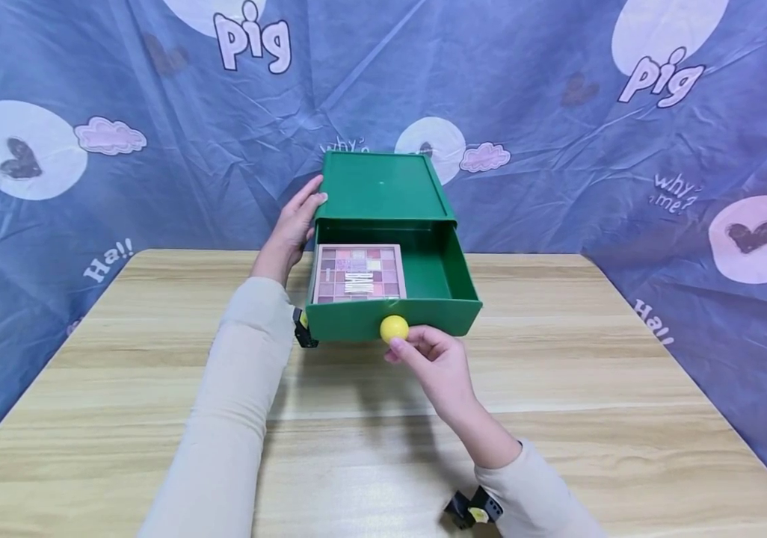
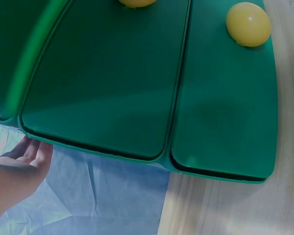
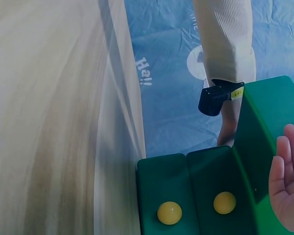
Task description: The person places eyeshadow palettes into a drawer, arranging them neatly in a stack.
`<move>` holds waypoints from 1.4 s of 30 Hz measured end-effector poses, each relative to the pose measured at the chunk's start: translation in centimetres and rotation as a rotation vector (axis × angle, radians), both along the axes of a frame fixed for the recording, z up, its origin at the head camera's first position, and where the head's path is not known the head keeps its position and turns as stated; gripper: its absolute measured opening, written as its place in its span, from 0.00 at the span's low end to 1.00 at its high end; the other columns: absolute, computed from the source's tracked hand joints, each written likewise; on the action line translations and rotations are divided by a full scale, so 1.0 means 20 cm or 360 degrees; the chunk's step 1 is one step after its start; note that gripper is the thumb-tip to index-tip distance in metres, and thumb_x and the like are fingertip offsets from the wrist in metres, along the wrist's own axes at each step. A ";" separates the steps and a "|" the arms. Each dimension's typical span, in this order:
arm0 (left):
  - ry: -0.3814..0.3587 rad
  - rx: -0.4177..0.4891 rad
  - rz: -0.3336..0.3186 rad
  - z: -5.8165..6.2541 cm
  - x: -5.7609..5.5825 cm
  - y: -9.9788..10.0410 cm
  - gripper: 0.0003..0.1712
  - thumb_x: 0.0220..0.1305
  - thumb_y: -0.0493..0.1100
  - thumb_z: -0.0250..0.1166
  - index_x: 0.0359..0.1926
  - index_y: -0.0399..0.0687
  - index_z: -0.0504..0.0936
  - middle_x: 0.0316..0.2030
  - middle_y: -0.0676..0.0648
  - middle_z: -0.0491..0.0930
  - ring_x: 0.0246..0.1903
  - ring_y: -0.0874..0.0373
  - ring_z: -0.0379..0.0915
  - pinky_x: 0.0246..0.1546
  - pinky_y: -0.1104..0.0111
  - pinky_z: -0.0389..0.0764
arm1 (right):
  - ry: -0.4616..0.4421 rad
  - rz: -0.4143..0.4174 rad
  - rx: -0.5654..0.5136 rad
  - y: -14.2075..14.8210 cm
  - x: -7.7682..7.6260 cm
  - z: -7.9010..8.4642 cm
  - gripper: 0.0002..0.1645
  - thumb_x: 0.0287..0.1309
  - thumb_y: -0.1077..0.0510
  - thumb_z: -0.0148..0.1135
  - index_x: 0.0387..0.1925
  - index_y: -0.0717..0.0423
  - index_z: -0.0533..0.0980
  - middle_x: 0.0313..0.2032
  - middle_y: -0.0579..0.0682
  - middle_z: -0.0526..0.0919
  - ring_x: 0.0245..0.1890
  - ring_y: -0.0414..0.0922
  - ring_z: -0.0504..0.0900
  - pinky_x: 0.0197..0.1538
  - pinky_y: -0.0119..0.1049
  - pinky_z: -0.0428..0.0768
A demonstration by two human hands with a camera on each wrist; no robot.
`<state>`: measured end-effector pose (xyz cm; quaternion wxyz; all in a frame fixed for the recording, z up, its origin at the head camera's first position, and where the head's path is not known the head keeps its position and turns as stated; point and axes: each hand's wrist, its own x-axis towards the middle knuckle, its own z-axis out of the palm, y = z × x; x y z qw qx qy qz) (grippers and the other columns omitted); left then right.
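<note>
A green plastic drawer cabinet (image 1: 383,183) stands on the table with its top drawer (image 1: 350,321) pulled out towards me. Inside that drawer, on the left, lies a pink eyeshadow palette (image 1: 359,274) with a grid of coloured pans. My right hand (image 1: 440,366) pinches the round yellow knob (image 1: 393,327) on the drawer's front between thumb and fingers. Against the cabinet's upper left side rests my left hand (image 1: 292,228), its fingers fairly straight. The right wrist view shows the lower two drawers closed, each with a yellow knob (image 3: 169,213).
The cabinet is on a light wood-grain table (image 1: 592,388). A blue printed cloth (image 1: 545,97) hangs behind and at both sides. Black wrist cameras (image 1: 474,509) are strapped to both sleeves; the left one sits close to the drawer's left front corner.
</note>
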<state>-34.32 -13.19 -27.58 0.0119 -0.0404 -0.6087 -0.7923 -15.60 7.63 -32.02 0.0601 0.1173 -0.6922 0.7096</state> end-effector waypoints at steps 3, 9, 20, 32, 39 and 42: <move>0.0001 0.0010 0.0001 0.00 0.00 0.00 0.28 0.57 0.44 0.54 0.60 0.59 0.63 0.59 0.53 0.58 0.52 0.59 0.60 0.50 0.63 0.61 | 0.0028 -0.0004 0.0001 0.00 -0.02 -0.01 0.12 0.49 0.61 0.61 0.29 0.70 0.74 0.24 0.58 0.79 0.26 0.48 0.79 0.38 0.40 0.75; -0.0002 0.0018 0.0014 0.01 0.01 0.00 0.28 0.57 0.44 0.54 0.60 0.59 0.64 0.58 0.52 0.59 0.51 0.58 0.60 0.50 0.63 0.60 | 0.0270 0.0074 -0.0096 0.03 -0.18 -0.22 0.11 0.50 0.57 0.60 0.30 0.64 0.76 0.24 0.55 0.79 0.26 0.46 0.79 0.36 0.38 0.75; -0.0008 -0.0036 0.0029 0.01 0.01 0.00 0.28 0.56 0.45 0.55 0.60 0.60 0.64 0.59 0.53 0.58 0.54 0.60 0.57 0.53 0.59 0.54 | 0.0048 -0.0034 -0.0073 -0.03 -0.14 0.01 0.11 0.50 0.63 0.59 0.27 0.72 0.73 0.21 0.55 0.78 0.23 0.45 0.78 0.34 0.39 0.76; 0.0002 -0.0073 0.0027 0.00 0.00 0.00 0.28 0.56 0.46 0.55 0.60 0.62 0.63 0.60 0.55 0.56 0.56 0.60 0.52 0.55 0.57 0.51 | 0.0084 -0.0036 -0.0019 -0.04 -0.26 0.04 0.09 0.52 0.63 0.57 0.27 0.70 0.73 0.21 0.55 0.78 0.23 0.46 0.77 0.33 0.37 0.76; -0.0016 -0.0093 0.0034 0.00 0.00 0.00 0.28 0.56 0.47 0.55 0.59 0.63 0.64 0.60 0.55 0.55 0.57 0.60 0.52 0.55 0.57 0.51 | 0.0060 -0.0024 -0.0034 -0.05 -0.34 0.05 0.11 0.53 0.62 0.56 0.29 0.70 0.72 0.21 0.54 0.78 0.26 0.58 0.76 0.34 0.42 0.76; -0.0010 -0.0072 0.0037 0.00 0.00 0.00 0.28 0.56 0.47 0.55 0.60 0.62 0.64 0.60 0.55 0.56 0.56 0.60 0.54 0.54 0.58 0.53 | 0.0038 -0.0023 -0.0029 -0.05 -0.37 0.06 0.11 0.53 0.61 0.56 0.30 0.70 0.72 0.21 0.54 0.78 0.24 0.52 0.77 0.33 0.41 0.76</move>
